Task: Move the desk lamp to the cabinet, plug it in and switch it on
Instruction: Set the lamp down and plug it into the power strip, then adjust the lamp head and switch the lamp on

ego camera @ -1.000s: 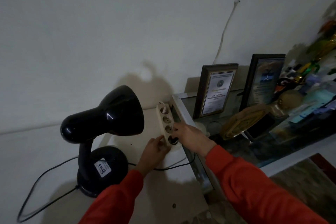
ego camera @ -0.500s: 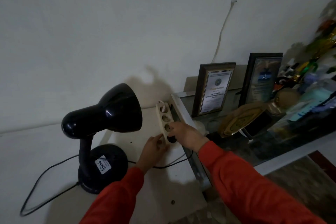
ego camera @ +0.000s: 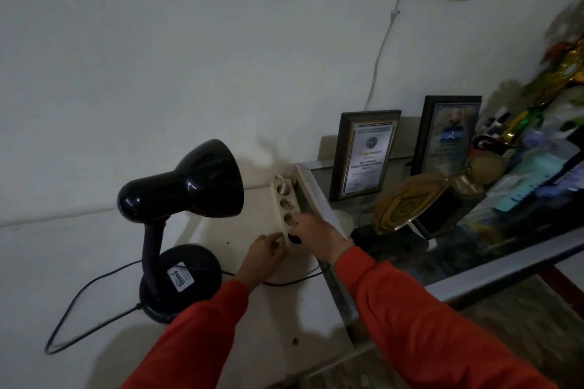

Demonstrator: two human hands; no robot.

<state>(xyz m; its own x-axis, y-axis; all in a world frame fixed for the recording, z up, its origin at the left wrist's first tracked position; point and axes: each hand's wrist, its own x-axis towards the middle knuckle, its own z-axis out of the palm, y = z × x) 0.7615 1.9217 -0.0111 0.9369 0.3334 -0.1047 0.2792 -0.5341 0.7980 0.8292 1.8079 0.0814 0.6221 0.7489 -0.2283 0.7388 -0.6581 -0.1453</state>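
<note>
Black plug (ego camera: 294, 238) pinched by right hand (ego camera: 316, 230) at light power strip (ego camera: 285, 210), steadied by left hand (ego camera: 264, 254) fingertips; rigid plug, gripped by its body.

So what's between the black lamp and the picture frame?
In the head view, the power strip and both hands, left and right, lie between lamp and frame.

1. Your desk lamp (ego camera: 186, 199) has a glossy black shade that catches small highlights; its round base looks duller, with a white paper sticker on top.
2. The power strip (ego camera: 284, 208) under your fingers looks like smooth cream plastic.
3. Your sleeves (ego camera: 420, 322) are matt orange-red cloth.
4. The cabinet (ego camera: 63, 262) top is a matt, pale, smooth surface.
5. At its right edge, the neighbouring shelf (ego camera: 319, 196) has a reflective glass top in a pale metal-looking rim.
</note>
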